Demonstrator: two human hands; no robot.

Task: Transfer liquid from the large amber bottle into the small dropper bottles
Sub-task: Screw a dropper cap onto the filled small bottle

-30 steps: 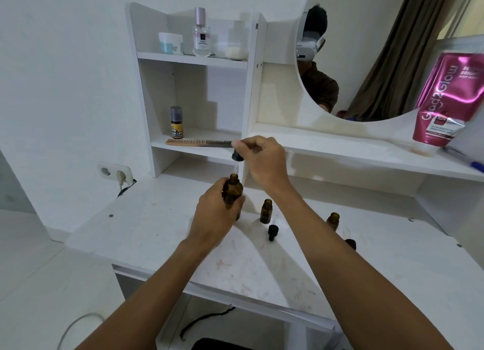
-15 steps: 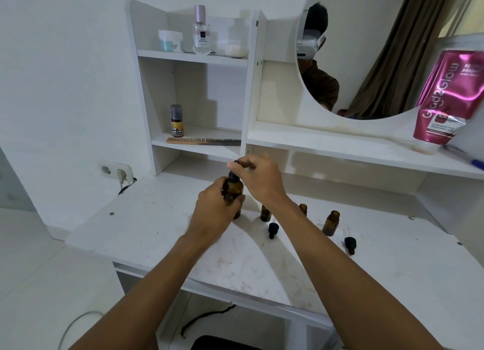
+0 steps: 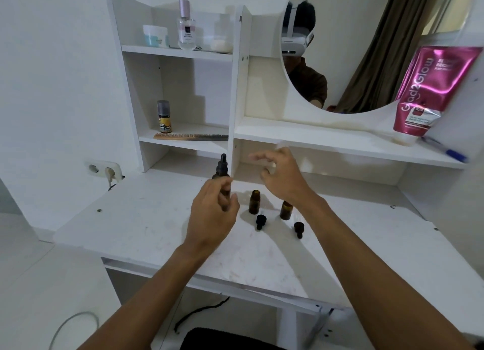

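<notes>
Your left hand (image 3: 213, 213) curls round the large amber bottle (image 3: 221, 175), held upright with its dropper cap fitted. At its 4 o'clock stand a small dropper bottle (image 3: 254, 201) and a second small bottle (image 3: 286, 210), both uncapped. Your right hand (image 3: 284, 178) hovers at 3 o'clock, fingers loosely spread and empty. Its wrist hangs close above them and could topple one.

My left hand (image 3: 213, 216) holds the large bottle (image 3: 222, 170) over the desk (image 3: 146, 218). Right of it stand two small dropper bottles (image 3: 253, 203), a dropper cap (image 3: 260, 221) lying just nearer than each; my right hand (image 3: 284, 178) hangs above them.
</notes>
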